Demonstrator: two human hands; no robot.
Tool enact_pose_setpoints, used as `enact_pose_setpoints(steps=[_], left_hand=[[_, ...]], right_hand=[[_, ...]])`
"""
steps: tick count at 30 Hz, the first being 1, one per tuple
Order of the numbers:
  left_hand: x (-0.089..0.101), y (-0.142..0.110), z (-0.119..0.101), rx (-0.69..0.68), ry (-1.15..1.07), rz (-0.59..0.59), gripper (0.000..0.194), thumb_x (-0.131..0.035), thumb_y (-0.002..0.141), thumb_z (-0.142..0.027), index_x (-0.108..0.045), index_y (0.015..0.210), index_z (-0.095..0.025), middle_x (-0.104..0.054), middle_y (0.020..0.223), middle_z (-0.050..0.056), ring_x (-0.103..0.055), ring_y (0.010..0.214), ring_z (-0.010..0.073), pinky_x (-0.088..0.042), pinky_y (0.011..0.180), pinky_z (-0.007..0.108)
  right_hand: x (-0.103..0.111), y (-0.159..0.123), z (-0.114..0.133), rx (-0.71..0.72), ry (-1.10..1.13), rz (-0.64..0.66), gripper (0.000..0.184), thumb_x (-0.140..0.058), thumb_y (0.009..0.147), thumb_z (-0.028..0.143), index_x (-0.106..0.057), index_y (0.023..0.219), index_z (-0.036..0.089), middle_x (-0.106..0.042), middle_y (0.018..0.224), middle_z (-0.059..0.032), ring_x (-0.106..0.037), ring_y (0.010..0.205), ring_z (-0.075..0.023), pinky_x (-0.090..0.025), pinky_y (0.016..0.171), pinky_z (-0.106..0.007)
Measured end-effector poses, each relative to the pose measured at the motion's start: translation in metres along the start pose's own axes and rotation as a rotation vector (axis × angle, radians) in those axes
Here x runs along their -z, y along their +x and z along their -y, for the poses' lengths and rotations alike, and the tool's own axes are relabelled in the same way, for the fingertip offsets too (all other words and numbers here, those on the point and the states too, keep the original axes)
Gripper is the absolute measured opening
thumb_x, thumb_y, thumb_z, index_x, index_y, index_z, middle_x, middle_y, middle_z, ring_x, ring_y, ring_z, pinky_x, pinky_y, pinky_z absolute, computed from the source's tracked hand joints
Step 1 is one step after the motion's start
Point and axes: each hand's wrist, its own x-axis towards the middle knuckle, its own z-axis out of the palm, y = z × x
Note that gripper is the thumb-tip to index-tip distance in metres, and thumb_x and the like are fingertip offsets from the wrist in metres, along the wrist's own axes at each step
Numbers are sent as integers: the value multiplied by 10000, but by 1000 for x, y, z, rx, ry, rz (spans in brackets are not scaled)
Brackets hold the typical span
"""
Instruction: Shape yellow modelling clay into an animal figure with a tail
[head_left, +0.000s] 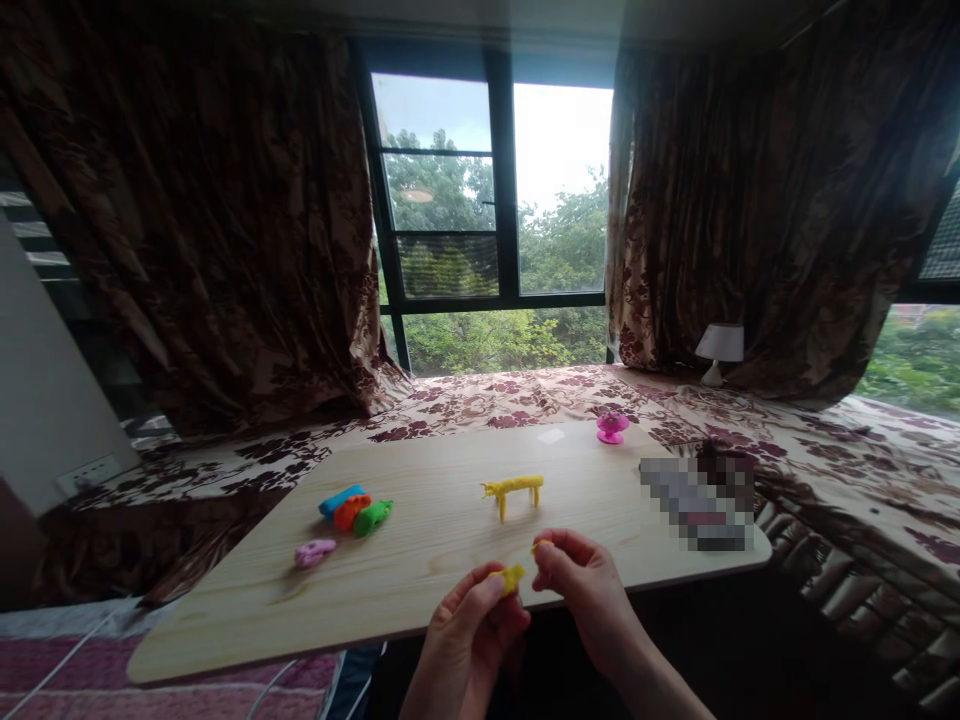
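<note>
Yellow lump [511, 578] in left hand [472, 615], smaller yellow bit [541, 546] in right hand [583, 580], grips narrow.

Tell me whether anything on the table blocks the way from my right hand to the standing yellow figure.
Nothing visible does: only tabletop shows between your right hand, which pinches a small yellow piece, and the yellow figure. The blue, orange and green lumps lie to the left; the pink toy stands beyond, to the right.
</note>
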Motion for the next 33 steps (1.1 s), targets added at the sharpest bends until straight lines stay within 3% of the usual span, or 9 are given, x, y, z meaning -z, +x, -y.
enact_pose_setpoints(steps=[4,7,9,15,19,23,26,28,33], left_hand=[[13,7,-10,-87,54,5,305,-675,669,-173,-627,970,-157,-674,708,27,-636,610,114,-555,610,237],[28,33,-14,-296,431,-21,336,-592,756,-336,-600,1031,-143,-689,805,57,-656,725,156,-549,692,292],[40,58,-17,-592,950,-156,347,-485,803,-409,-603,1006,-153,-689,829,60,-656,731,170,-538,691,307],[69,113,-38,-779,1288,-260,115,-572,669,-239,-648,751,-212,-649,755,37,-600,797,224,-440,820,381],[77,114,-46,-846,1356,-252,211,-592,660,-276,-678,834,-194,-643,919,85,-557,933,268,-391,908,420],[65,89,-36,-919,1319,-283,327,-554,725,-335,-667,970,-151,-580,1093,125,-469,1090,288,-290,1019,442],[42,59,-16,-887,1250,-157,290,-505,787,-369,-687,932,-196,-637,1002,64,-556,999,209,-412,931,321],[25,40,-2,-628,1001,52,287,-518,794,-363,-683,971,-210,-672,978,42,-589,968,195,-449,877,292],[7,18,11,-264,501,50,303,-599,740,-365,-703,946,-168,-717,848,58,-627,874,213,-459,854,326]], right_hand=[[33,28,6,42,-53,-48,279,-717,689,324,-640,906,166,-613,699,15,-546,589,-97,-475,642,-252],[47,41,9,41,-109,-2,293,-724,682,341,-658,884,139,-637,697,-19,-560,587,-118,-471,600,-258],[47,44,7,40,-131,24,266,-701,706,362,-671,820,123,-634,668,-28,-552,571,-114,-463,577,-249],[36,36,0,32,-127,52,274,-636,769,393,-680,824,128,-643,694,-38,-551,585,-108,-470,588,-249],[33,28,4,23,-134,79,325,-654,751,382,-676,960,133,-677,827,-83,-594,707,-160,-493,680,-308],[20,17,9,37,-171,104,293,-680,728,357,-678,923,137,-676,781,-67,-589,667,-157,-482,664,-307],[3,8,10,80,-200,136,203,-672,740,336,-680,805,144,-636,677,-24,-557,629,-135,-457,627,-268],[-7,3,11,126,-223,161,153,-676,739,305,-664,745,154,-604,664,-3,-545,638,-127,-447,625,-250],[-19,-6,11,331,-394,205,99,-610,794,242,-652,734,175,-573,765,-13,-568,693,-141,-464,636,-252]])
